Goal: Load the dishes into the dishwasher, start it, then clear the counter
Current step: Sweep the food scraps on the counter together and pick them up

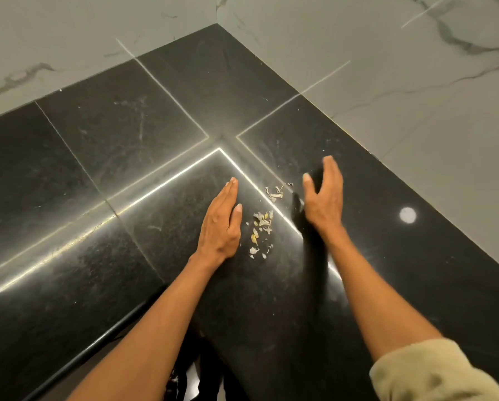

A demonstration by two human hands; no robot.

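A glossy black stone counter (pixel 126 157) fills the corner in front of me. Small pale and yellowish food scraps (pixel 261 227) lie scattered on it between my hands, with a second little clump of scraps (pixel 277 192) just beyond. My left hand (pixel 222 221) rests edge-down on the counter to the left of the scraps, fingers straight and together. My right hand (pixel 324 198) stands on its edge to the right of the scraps, fingers straight and slightly cupped inward. Neither hand holds anything.
White marble-look wall tiles (pixel 387 68) rise behind the counter on both sides of the corner. The counter's front edge (pixel 92 351) runs diagonally at lower left. A round light reflection (pixel 407 215) shows on the counter at right.
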